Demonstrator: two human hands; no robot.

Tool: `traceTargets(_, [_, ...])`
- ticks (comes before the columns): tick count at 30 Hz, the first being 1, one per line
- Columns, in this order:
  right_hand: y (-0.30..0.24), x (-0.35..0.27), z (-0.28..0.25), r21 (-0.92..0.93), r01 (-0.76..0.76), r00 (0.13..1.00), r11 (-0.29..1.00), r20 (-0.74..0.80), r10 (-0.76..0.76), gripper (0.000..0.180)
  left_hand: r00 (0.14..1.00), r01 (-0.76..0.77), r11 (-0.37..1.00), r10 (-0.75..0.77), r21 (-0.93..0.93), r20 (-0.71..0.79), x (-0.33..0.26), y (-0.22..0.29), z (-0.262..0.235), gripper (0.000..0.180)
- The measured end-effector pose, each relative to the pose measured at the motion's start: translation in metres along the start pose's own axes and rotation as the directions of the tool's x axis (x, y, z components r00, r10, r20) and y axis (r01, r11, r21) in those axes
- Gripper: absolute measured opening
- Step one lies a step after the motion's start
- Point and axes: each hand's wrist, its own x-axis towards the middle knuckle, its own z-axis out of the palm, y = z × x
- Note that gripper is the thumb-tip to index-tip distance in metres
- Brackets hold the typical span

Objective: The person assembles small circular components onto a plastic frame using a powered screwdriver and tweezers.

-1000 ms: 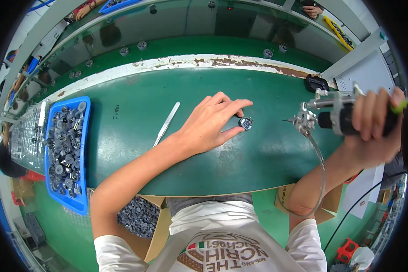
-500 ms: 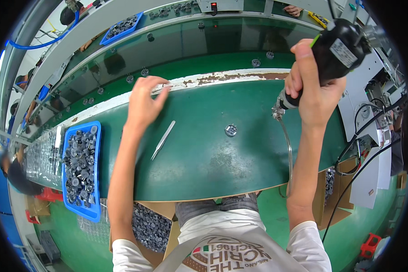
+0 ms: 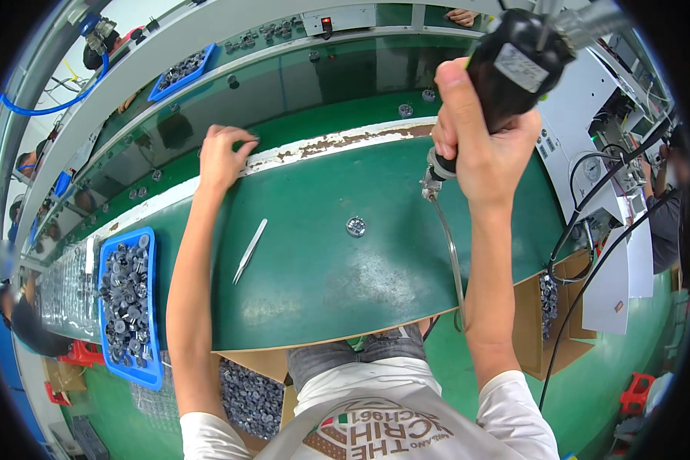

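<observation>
My right hand is wrapped round a black power screwdriver, its tip pointing down over the green table, a clear tube hanging from it. My left hand reaches to the chipped white ledge along the far edge of the table. Its fingers are curled in, and whatever they may hold is hidden. On the table between my arms lies a small round silvery part. White tweezers rest to the left of it.
A blue tray full of dark round parts sits at the left. Beyond the ledge runs a green conveyor with scattered parts. Cardboard boxes of parts stand below the table. Black cables hang at the right; other people work around.
My left hand has moved further over the ledge, its fingers more curled. My right hand still grips the screwdriver. The whole view has shifted slightly, moving table items leftward.
</observation>
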Motion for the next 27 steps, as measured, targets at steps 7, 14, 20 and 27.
traceTargets(7, [-0.027, -0.011, 0.005, 0.052, -0.115, 0.993, 0.992, 0.044, 0.113, 0.033, 0.840, -0.452, 0.787, 0.534, -0.420, 0.097, -0.065, 0.156, -0.044, 0.011])
traceTargets(14, [-0.044, -0.012, -0.001, 0.265, -0.334, 0.848, 0.905, 0.503, 0.166, 0.044, 0.865, -0.396, 0.769, 0.496, -0.501, 0.078, -0.101, 0.156, -0.029, 0.017])
traceTargets(20, [-0.042, -0.032, 0.020, 0.172, -0.273, 0.884, 0.947, 0.433, 0.176, 0.044, 0.880, -0.369, 0.782, 0.468, -0.502, 0.083, -0.102, 0.152, -0.024, 0.020])
traceTargets(27, [-0.040, -0.035, 0.026, 0.074, -0.322, 0.873, 0.944, 0.409, 0.266, 0.044, 0.883, -0.360, 0.784, 0.462, -0.506, 0.087, -0.105, 0.151, -0.022, 0.019])
